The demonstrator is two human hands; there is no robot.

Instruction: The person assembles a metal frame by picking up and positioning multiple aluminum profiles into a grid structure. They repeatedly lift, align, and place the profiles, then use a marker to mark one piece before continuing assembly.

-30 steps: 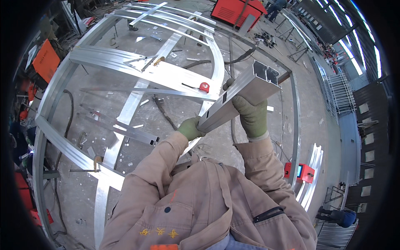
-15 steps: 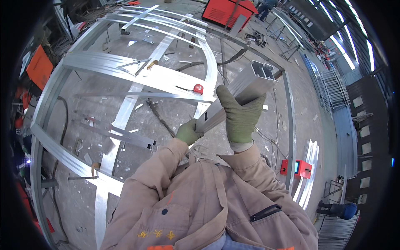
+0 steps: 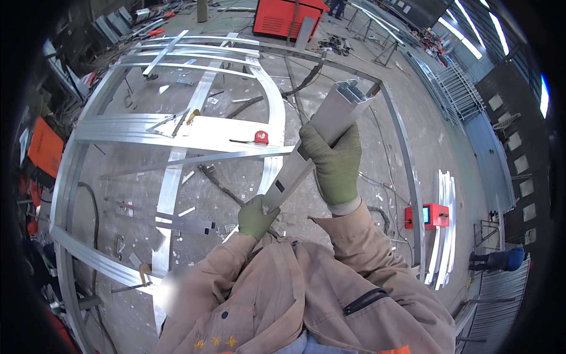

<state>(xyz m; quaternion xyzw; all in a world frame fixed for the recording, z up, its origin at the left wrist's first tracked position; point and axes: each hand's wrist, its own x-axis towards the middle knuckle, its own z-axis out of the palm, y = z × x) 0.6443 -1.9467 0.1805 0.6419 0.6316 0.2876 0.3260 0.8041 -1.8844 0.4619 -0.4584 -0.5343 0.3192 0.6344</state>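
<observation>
A silver aluminium profile (image 3: 289, 176) with a hollow, channelled end slants from lower left up to the right in front of my chest. Two small dark slots show in its side. My gloved left hand (image 3: 255, 218) is closed round its near lower end. Higher up, my gloved right hand (image 3: 337, 168) wraps it, the thumb lying across the upper face. Behind it, a red tape measure (image 3: 261, 137) sits on wide silver profiles (image 3: 224, 131) laid across a metal frame (image 3: 407, 147). A thin silver bar (image 3: 200, 159) runs toward the held profile.
Clamps (image 3: 145, 275) grip the frame's left side. Cables (image 3: 250, 105) and scraps litter the floor inside it. A red machine (image 3: 276, 17) stands at the back; a small red device with a screen (image 3: 433, 215) is at right beside long profiles (image 3: 443, 253). A bent-over person (image 3: 507, 258) is farther right.
The view has shifted, so the frame sits lower and to the left. My right thumb has come down onto the profile, and more of its side slots shows.
</observation>
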